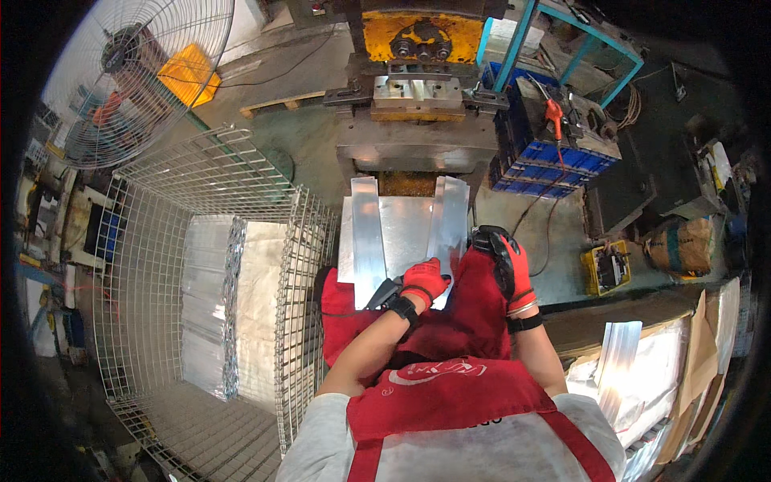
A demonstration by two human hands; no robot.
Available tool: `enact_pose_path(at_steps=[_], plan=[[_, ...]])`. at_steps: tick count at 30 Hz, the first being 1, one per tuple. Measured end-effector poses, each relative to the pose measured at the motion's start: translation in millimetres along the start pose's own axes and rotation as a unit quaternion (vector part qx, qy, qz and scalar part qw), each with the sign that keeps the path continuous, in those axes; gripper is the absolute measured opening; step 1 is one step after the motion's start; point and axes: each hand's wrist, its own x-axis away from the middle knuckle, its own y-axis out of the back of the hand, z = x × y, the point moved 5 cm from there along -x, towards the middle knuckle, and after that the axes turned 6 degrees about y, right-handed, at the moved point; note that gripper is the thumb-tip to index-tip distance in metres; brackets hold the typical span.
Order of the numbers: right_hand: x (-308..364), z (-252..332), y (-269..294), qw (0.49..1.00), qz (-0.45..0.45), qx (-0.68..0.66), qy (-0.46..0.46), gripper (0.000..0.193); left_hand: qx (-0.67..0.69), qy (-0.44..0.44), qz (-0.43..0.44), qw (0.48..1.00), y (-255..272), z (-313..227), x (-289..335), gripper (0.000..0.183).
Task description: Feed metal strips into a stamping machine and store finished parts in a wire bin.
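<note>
Two shiny metal strips, the left one (369, 233) and the right one (448, 221), lie lengthwise on a flat metal plate (405, 229) in front of the press. My left hand (424, 279), in a red and black glove, is at the near end of the right strip. Its fingers are drawn together; what they grip, if anything, is hidden. Beside my right thigh, right of the plate, is my gloved right hand (512, 263). Its black-coated fingers are curled, and I cannot make out anything in them. The press's metal die block (418, 95) stands beyond the strips.
At my left is a wire basket (291, 265) with stacked metal strips (205, 301). A large fan (132, 64) stands far left. Blue crates (534, 165) with a red-handled air gun (554, 116) are far right. A yellow bin (606, 269) and a box of bright strips (618, 353) are at right.
</note>
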Motion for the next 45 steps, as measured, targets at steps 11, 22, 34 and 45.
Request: enact_pose_path(at_steps=[11, 22, 34, 45], plan=[[-8, -23, 24, 0.989, -0.077, 0.121, 0.016, 0.035, 0.154, -0.114, -0.103, 0.976, 73, -16, 47, 0.017], [-82, -16, -83, 0.989, 0.145, 0.011, 0.038, 0.036, 0.701, -0.058, 0.07, 0.707, 107, 13, 29, 0.024], [-170, -35, -105, 0.997, 0.073, -0.015, -0.031, 0.025, 0.834, -0.083, 0.305, 0.453, 114, -2, 9, 0.041], [-161, -36, -107, 0.989, 0.097, -0.105, 0.023, 0.031, 0.815, 0.039, 0.126, 0.564, 118, -13, -14, 0.033]])
